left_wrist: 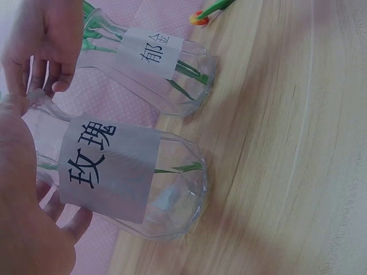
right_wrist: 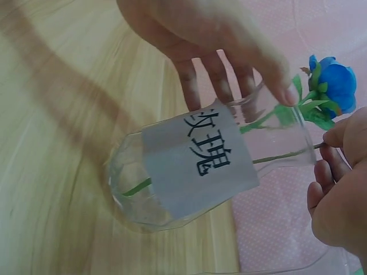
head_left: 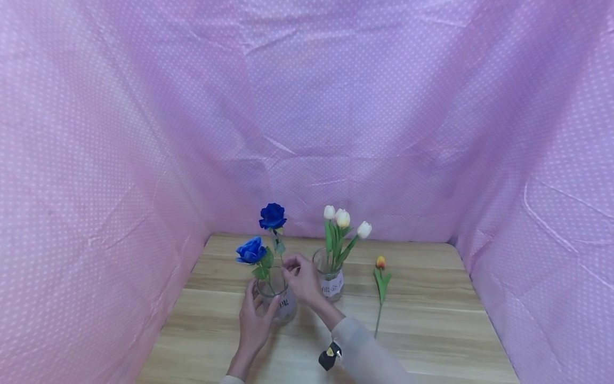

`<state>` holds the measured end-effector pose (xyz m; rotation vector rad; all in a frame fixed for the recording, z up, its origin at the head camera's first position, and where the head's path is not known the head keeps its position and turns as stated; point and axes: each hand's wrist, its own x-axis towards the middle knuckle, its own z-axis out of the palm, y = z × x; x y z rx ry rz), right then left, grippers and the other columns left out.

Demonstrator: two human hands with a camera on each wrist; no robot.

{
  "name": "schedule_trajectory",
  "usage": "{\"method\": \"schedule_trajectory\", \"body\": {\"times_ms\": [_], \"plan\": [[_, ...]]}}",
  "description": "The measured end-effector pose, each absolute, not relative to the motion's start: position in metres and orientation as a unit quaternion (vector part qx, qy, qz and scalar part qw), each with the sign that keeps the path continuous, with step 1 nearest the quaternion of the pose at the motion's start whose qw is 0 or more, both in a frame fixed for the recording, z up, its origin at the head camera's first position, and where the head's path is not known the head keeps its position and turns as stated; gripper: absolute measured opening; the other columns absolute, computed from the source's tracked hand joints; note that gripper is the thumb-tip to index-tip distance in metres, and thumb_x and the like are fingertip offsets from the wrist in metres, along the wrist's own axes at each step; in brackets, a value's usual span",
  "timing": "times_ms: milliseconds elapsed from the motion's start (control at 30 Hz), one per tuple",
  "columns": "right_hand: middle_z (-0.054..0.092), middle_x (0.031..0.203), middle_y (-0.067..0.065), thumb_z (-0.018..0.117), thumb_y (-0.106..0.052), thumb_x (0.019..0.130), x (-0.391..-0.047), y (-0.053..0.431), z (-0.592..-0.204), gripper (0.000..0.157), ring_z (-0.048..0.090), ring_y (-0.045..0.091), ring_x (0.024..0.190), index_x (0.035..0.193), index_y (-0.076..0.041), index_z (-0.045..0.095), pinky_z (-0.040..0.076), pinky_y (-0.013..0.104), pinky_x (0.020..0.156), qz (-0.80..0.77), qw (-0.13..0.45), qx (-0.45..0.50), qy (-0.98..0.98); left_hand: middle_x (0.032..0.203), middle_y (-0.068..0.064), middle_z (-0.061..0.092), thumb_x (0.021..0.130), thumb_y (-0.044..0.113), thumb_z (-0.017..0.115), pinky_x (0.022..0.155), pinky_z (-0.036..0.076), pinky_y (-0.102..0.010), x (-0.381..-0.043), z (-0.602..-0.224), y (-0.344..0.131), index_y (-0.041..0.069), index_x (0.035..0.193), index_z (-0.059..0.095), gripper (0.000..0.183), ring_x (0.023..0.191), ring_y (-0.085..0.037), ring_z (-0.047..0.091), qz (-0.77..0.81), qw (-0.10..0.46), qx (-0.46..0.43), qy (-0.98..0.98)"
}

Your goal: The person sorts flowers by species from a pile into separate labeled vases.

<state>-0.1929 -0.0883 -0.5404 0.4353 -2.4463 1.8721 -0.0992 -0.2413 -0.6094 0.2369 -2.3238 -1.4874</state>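
Observation:
My left hand grips the neck of a clear glass vase with a white paper label. One blue rose leans in this vase, its stem reaching down inside. With thumb and fingertips, my right hand pinches the stem of another blue rose at the vase mouth. In the right wrist view that stem's lower end shows inside the neck. To the right stands a second labelled glass vase holding white tulips, close to my right hand.
A single orange-yellow tulip with green leaves lies on the wooden table at the right. Pink dotted cloth hangs around the back and sides. A black object sits by the right sleeve.

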Motion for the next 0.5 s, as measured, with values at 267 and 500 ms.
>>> {"method": "schedule_trajectory", "body": {"times_ms": [267,500], "plan": [[0.082,0.102,0.006,0.082,-0.004,0.098,-0.191,-0.09,-0.548,0.011,0.072,0.014,0.097,0.109,-0.008,0.079,0.066,0.034,0.084,0.578,0.031,0.147,-0.802,0.169,-0.028,0.053,0.106,0.032,0.082,0.12,0.057,-0.067,-0.099,-0.609,-0.242,0.011,0.176,0.033,0.088,0.151,-0.054,0.059,-0.534,0.181,0.081,-0.822],[0.08,0.106,0.004,0.083,-0.002,0.096,-0.188,-0.092,-0.552,0.012,0.071,0.013,0.096,0.105,-0.01,0.08,0.067,0.037,0.083,0.57,0.051,0.147,-0.807,0.171,-0.028,0.051,0.106,0.034,0.082,0.121,0.057,-0.067,-0.098,-0.608,-0.242,0.012,0.176,0.033,0.088,0.151,-0.055,0.059,-0.532,0.179,0.086,-0.823]]}}
